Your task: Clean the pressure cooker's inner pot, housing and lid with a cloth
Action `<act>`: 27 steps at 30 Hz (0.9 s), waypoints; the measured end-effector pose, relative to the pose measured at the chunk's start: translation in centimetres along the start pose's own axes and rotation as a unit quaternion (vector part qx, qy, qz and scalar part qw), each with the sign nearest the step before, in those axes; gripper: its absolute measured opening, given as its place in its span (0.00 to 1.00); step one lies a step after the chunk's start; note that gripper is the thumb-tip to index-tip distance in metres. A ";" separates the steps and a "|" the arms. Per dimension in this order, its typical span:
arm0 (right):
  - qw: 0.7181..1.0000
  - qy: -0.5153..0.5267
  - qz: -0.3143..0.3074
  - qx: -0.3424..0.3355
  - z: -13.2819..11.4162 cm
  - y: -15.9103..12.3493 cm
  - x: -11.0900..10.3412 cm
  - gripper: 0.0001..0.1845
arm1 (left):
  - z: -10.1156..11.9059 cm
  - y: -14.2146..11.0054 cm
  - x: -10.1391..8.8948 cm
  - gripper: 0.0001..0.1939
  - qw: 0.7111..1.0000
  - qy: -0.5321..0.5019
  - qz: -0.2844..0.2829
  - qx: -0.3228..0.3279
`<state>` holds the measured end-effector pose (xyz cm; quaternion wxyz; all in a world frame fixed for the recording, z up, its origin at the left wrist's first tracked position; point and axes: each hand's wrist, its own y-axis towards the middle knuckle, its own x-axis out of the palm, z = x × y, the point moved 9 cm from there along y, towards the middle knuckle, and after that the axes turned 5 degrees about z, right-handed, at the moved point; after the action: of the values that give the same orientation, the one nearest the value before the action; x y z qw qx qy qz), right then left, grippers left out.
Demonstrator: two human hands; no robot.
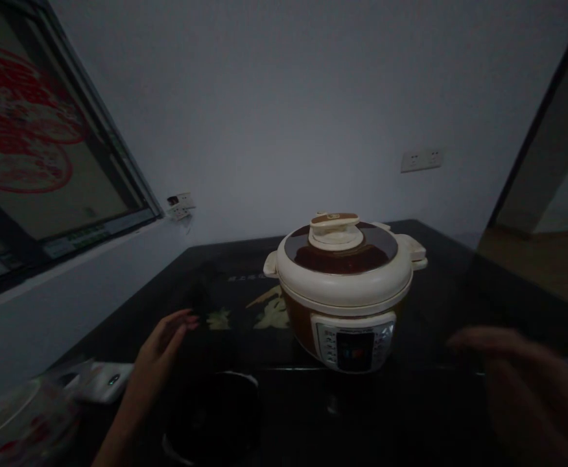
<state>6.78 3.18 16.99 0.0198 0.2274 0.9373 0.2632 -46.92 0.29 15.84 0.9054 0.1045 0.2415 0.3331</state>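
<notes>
An electric pressure cooker (347,292), cream and brown, stands on the glossy black tabletop with its lid on. My left hand (167,334) hovers to the cooker's left, fingers curved and thumb apart, holding nothing. Beside my left wrist sits a dark round pot (213,415) with a pale rim; its inside is too dark to make out. Off to the cooker's right is my right hand (512,363), blurred by motion. Its fingers reach leftward, nothing visible in them, and it is apart from the cooker.
At the lower left are a white device (106,381) with a small green display and a clear container with red marks (26,421). The black table (439,292) meets a pale wall with sockets (421,160). A window (65,130) is at left.
</notes>
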 end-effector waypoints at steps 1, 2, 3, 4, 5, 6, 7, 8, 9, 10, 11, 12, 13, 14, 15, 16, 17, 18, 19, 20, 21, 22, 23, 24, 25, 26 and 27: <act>0.990 -0.040 -0.128 -0.040 -0.7 -2.5 2.8 0.06 | -1.7 -1.1 -0.6 0.26 0.997 0.062 -0.042 -0.012; 0.954 -0.062 -0.283 -0.074 -1.0 -5.7 6.3 0.06 | -3.4 -2.3 -1.2 0.25 0.990 0.119 -0.070 -0.022; 0.908 -0.084 -0.400 -0.086 -0.9 -8.8 9.4 0.07 | -4.9 -3.4 -1.6 0.23 0.983 0.164 -0.085 -0.023; 0.859 -0.095 -0.493 -0.099 -0.8 -11.6 12.2 0.09 | -6.3 -4.4 -1.9 0.22 0.975 0.200 -0.090 -0.024; 0.822 -0.107 -0.548 -0.111 -0.6 -13.7 14.6 0.11 | -7.5 -5.3 -2.0 0.21 0.969 0.224 -0.096 -0.028; 0.800 -0.126 -0.576 -0.114 -0.4 -15.0 16.9 0.11 | -8.5 -6.0 -2.0 0.20 0.966 0.237 -0.097 -0.032; 0.779 -0.148 -0.597 -0.121 -0.2 -16.1 19.1 0.11 | -9.3 -6.5 -1.9 0.20 0.965 0.240 -0.097 -0.040; 0.765 -0.188 -0.602 -0.129 0.2 -16.8 21.0 0.11 | -9.8 -6.9 -1.8 0.20 0.966 0.235 -0.095 -0.049; 0.752 -0.236 -0.599 -0.141 0.5 -17.3 22.7 0.11 | -10.2 -7.1 -1.8 0.20 0.968 0.226 -0.091 -0.057; 0.742 -0.279 -0.590 -0.152 0.8 -17.7 24.2 0.11 | -10.3 -7.2 -1.8 0.20 0.971 0.214 -0.085 -0.063; 0.729 -0.305 -0.592 -0.155 1.1 -18.3 25.6 0.14 | -10.3 -7.1 -1.8 0.21 0.973 0.203 -0.079 -0.069; 0.725 -0.319 -0.591 -0.151 1.4 -18.8 26.6 0.17 | -10.4 -7.1 -1.9 0.21 0.975 0.196 -0.075 -0.076; 0.721 -0.330 -0.591 -0.146 1.7 -19.4 27.5 0.21 | -10.5 -7.0 -1.9 0.22 0.975 0.192 -0.074 -0.086; 0.718 -0.337 -0.592 -0.140 2.0 -19.9 28.2 0.24 | -10.6 -6.9 -1.9 0.22 0.974 0.190 -0.076 -0.096; 0.716 -0.342 -0.594 -0.136 2.3 -20.4 28.7 0.26 | -10.9 -6.8 -1.9 0.22 0.973 0.189 -0.080 -0.105; 0.713 -0.345 -0.596 -0.132 2.6 -20.8 29.0 0.27 | -11.2 -6.8 -1.7 0.23 0.971 0.190 -0.088 -0.115; 0.711 -0.345 -0.599 -0.129 2.9 -21.1 29.2 0.27 | -11.6 -6.8 -1.6 0.23 0.969 0.192 -0.096 -0.123; 0.710 -0.343 -0.602 -0.125 3.0 -21.3 29.2 0.26 | -12.0 -6.9 -1.4 0.22 0.968 0.190 -0.102 -0.128; 0.709 -0.340 -0.606 -0.121 3.1 -21.4 28.9 0.24 | -12.3 -7.0 -1.2 0.22 0.969 0.183 -0.108 -0.129; 0.709 -0.335 -0.610 -0.115 3.2 -21.3 28.5 0.22 | -12.5 -7.1 -0.9 0.22 0.970 0.171 -0.113 -0.130; 0.710 -0.330 -0.612 -0.109 3.1 -21.1 28.0 0.20 | -12.5 -7.3 -0.6 0.22 0.972 0.158 -0.119 -0.129; 0.711 -0.326 -0.615 -0.102 3.1 -20.8 27.2 0.18 | -12.3 -7.5 -0.2 0.22 0.974 0.143 -0.126 -0.126; 0.712 -0.324 -0.616 -0.094 3.1 -20.5 26.3 0.16 | -11.9 -7.7 0.2 0.23 0.975 0.127 -0.133 -0.122; 0.716 -0.320 -0.615 -0.081 3.3 -20.0 25.2 0.15 | -11.3 -8.1 0.8 0.24 0.976 0.113 -0.144 -0.120; 0.724 -0.313 -0.612 -0.064 3.5 -19.5 24.0 0.15 | -10.6 -8.5 1.5 0.24 0.975 0.100 -0.155 -0.120; 0.737 -0.302 -0.603 -0.038 3.8 -18.8 22.7 0.15 | -9.6 -9.0 2.3 0.24 0.975 0.085 -0.168 -0.120; 0.760 -0.275 -0.589 0.000 4.2 -18.1 21.3 0.16 | -8.6 -9.6 3.3 0.24 0.973 0.067 -0.187 -0.121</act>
<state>-19.19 0.77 6.03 0.4279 -0.3074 0.8407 0.1254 -43.81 -4.56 3.84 0.9394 -0.0756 0.2742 0.1913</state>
